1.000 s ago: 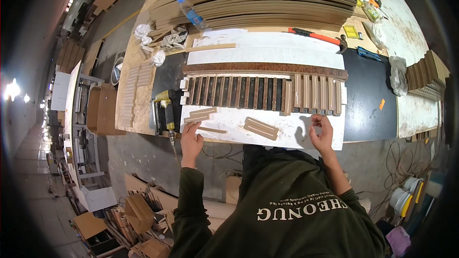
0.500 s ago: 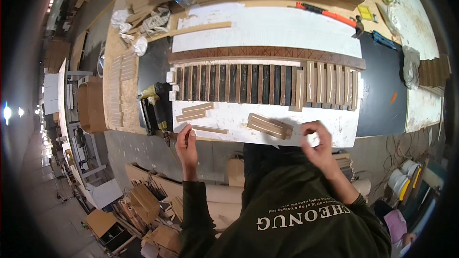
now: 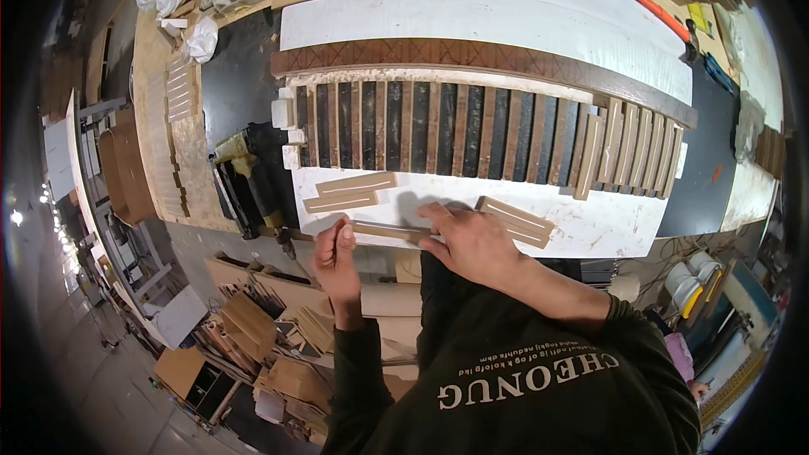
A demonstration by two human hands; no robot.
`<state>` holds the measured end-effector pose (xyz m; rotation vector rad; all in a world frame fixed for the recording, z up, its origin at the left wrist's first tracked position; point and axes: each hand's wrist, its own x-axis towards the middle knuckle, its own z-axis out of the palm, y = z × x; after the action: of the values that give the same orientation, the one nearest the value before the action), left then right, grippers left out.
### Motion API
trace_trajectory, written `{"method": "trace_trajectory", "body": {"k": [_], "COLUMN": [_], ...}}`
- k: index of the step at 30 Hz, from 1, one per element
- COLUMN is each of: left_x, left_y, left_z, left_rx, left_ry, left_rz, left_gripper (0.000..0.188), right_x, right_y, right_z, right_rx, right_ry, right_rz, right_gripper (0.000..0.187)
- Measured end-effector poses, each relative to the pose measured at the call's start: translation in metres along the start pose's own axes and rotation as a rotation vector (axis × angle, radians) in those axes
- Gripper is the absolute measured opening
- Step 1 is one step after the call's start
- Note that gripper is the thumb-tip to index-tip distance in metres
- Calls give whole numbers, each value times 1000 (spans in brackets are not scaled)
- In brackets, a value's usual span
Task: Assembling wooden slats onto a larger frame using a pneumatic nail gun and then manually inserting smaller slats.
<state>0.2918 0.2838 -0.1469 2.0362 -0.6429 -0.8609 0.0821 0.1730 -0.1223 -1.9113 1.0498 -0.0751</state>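
Note:
A narrow wooden strip lies level at the near edge of the white board. My left hand pinches its left end between thumb and fingertips. Around the strip's right end, my right hand has thumb and forefinger apart. Two light wood pieces with pale lines along them lie just beyond my left hand. Past the right hand's knuckles rests another lined wood stack. Farther back stands a slatted rack with dark gaps; several lined strips sit at its right end.
A brown wooden bar runs behind the rack. Left of the board, a nail gun lies on the black surface. An orange-handled hammer is at the far right. Crumpled white plastic and more strips lie at the left.
My right hand has moved left from beside the lined stack to the right end of the strip. The left hand keeps its pinch on the strip. The whole view has shifted closer.

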Motion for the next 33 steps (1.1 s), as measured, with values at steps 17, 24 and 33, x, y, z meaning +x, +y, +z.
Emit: {"method": "trace_trajectory", "body": {"k": [17, 24, 33], "left_x": [-54, -84, -92], "left_y": [43, 98, 83], "left_z": [-17, 126, 200], "left_rx": [-816, -635, 136], "left_ry": [-230, -399, -147], "left_rz": [-111, 48, 633], "left_gripper": [40, 45, 46], "right_x": [-42, -127, -180], "right_y": [9, 105, 185], "right_z": [-30, -69, -75], "right_rx": [379, 329, 145], "right_ry": [217, 764, 1086], "right_rz": [-186, 5, 121], "right_gripper": [49, 29, 24]}}
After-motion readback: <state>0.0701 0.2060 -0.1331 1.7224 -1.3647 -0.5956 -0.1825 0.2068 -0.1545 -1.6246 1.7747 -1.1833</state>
